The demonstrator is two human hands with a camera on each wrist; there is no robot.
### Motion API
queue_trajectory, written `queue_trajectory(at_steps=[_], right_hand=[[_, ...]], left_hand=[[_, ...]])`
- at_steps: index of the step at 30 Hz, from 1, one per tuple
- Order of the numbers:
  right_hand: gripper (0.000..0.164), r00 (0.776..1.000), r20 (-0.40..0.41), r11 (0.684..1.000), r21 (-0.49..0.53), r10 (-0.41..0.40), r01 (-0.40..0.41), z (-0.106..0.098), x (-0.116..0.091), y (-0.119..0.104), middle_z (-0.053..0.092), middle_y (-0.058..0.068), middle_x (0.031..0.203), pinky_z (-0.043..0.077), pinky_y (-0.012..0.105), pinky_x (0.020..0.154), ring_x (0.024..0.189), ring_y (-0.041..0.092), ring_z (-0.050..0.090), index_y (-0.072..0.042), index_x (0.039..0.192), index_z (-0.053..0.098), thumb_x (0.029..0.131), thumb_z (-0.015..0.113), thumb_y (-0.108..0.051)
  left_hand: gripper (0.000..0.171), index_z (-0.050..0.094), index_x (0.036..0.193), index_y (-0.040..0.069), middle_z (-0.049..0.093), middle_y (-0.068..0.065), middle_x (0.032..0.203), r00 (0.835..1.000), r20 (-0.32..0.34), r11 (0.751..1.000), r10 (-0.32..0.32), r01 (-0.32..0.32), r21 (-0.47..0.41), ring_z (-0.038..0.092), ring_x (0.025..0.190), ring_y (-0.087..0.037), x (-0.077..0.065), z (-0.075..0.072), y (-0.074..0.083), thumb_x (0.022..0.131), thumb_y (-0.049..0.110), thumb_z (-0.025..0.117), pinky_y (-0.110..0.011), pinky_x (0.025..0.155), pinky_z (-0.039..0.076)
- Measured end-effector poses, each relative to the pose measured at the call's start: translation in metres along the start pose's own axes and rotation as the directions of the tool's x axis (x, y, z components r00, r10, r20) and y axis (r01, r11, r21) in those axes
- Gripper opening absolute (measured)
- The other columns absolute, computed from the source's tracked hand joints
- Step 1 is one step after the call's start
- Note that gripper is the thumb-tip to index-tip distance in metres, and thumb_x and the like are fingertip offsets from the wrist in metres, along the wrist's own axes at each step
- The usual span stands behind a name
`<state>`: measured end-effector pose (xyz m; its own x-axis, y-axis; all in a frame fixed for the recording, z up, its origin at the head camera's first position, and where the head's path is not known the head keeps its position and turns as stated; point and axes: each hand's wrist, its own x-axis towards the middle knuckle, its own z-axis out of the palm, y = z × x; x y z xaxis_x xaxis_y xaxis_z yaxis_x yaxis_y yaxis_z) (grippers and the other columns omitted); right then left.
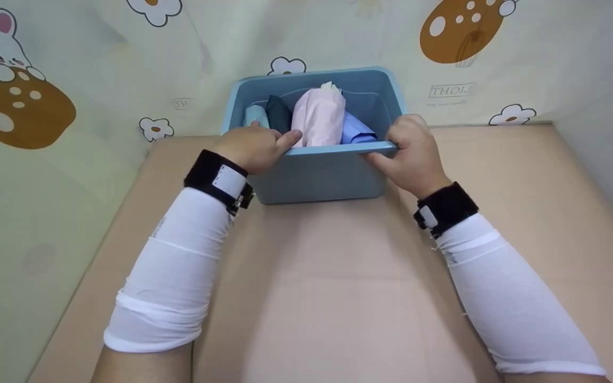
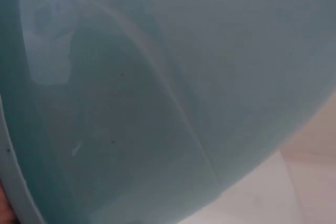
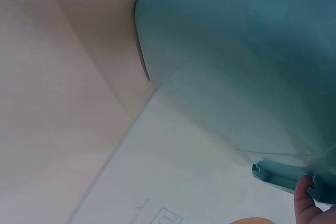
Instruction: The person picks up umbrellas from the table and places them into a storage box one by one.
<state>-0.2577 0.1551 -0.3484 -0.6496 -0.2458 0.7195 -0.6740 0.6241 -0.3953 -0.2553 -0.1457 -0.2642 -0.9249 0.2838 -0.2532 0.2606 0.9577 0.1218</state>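
Observation:
A blue plastic storage bin (image 1: 322,178) stands at the far end of the table, against the wall. My left hand (image 1: 253,146) grips its near rim at the left corner, thumb along the edge. At the near right corner my right hand (image 1: 413,151) holds the rim, fingers curled over it and thumb beneath. Inside are rolled cloths: a pink one (image 1: 319,117) in the middle, a blue one (image 1: 357,129), a dark green one (image 1: 279,113) and a light teal one (image 1: 256,115). The bin's outer wall (image 2: 136,103) fills most of the left wrist view. A fingertip (image 3: 303,195) shows at the rim in the right wrist view.
The table (image 1: 338,292) has a beige covering and extends toward me. Behind the bin rises a pale wall covering (image 1: 338,32) printed with flowers, brown shapes and a rabbit. A plain grey-white wall (image 1: 604,149) borders the right side.

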Motion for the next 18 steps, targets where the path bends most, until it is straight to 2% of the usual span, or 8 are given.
queue_trajectory(at_steps=[7,8,11,13,15,18], right_hand=[[0.053,1.000,0.004,1.000,-0.002,-0.007,0.007,-0.0015,0.0001,-0.0001,0.042,0.010,0.065,0.031,0.039,0.075,0.077,0.034,0.045,-0.003,0.061,0.045,0.086,0.085,-0.028],[0.053,1.000,0.005,1.000,-0.001,-0.005,0.005,-0.0018,0.0004,-0.0003,0.042,0.010,0.065,0.031,0.039,0.075,0.077,0.033,0.045,-0.003,0.061,0.045,0.086,0.084,-0.028],[0.054,1.000,0.008,1.000,-0.003,0.000,0.000,-0.0030,0.0015,-0.0015,0.041,0.008,0.064,0.030,0.038,0.075,0.076,0.033,0.044,-0.003,0.060,0.046,0.086,0.084,-0.029],[0.053,1.000,0.013,1.000,-0.004,0.006,-0.006,-0.0038,0.0020,-0.0024,0.041,0.007,0.065,0.029,0.038,0.074,0.077,0.033,0.045,-0.003,0.061,0.046,0.087,0.084,-0.029],[0.053,1.000,0.015,1.000,-0.004,0.012,-0.012,-0.0045,0.0024,-0.0030,0.041,0.007,0.065,0.028,0.037,0.074,0.077,0.033,0.045,-0.003,0.061,0.047,0.087,0.084,-0.030],[0.052,1.000,0.016,1.000,0.000,0.026,-0.026,-0.0051,0.0022,-0.0035,0.040,0.005,0.066,0.027,0.036,0.074,0.079,0.033,0.045,-0.003,0.061,0.047,0.088,0.084,-0.029]], left_hand=[[0.088,0.054,0.154,0.012,0.049,-0.015,0.160,0.999,-0.029,1.000,-0.022,0.022,-0.012,0.025,0.160,-0.040,-0.0015,0.0014,0.0014,0.105,0.073,0.012,-0.059,0.128,0.026],[0.088,0.055,0.154,0.013,0.052,-0.015,0.159,0.999,-0.039,0.999,-0.028,0.027,-0.018,0.028,0.159,-0.040,-0.0019,0.0017,0.0019,0.105,0.073,0.013,-0.059,0.126,0.029],[0.084,0.061,0.149,0.015,0.067,-0.014,0.143,0.995,-0.096,0.998,-0.033,0.029,-0.047,0.054,0.142,-0.037,-0.0028,0.0041,0.0028,0.105,0.073,0.018,-0.056,0.116,0.044],[0.081,0.065,0.144,0.015,0.073,-0.012,0.128,0.990,-0.137,0.998,-0.030,0.021,-0.067,0.064,0.122,-0.033,-0.0034,0.0059,0.0034,0.106,0.071,0.022,-0.053,0.105,0.050],[0.077,0.070,0.136,0.016,0.073,-0.009,0.112,0.983,-0.183,0.997,-0.021,0.006,-0.081,0.065,0.104,-0.029,-0.0035,0.0077,0.0034,0.106,0.070,0.025,-0.050,0.094,0.053],[0.072,0.073,0.126,0.016,0.072,-0.008,0.100,0.974,-0.228,0.996,-0.014,-0.006,-0.088,0.064,0.097,-0.028,-0.0038,0.0094,0.0035,0.106,0.068,0.028,-0.048,0.087,0.051]])
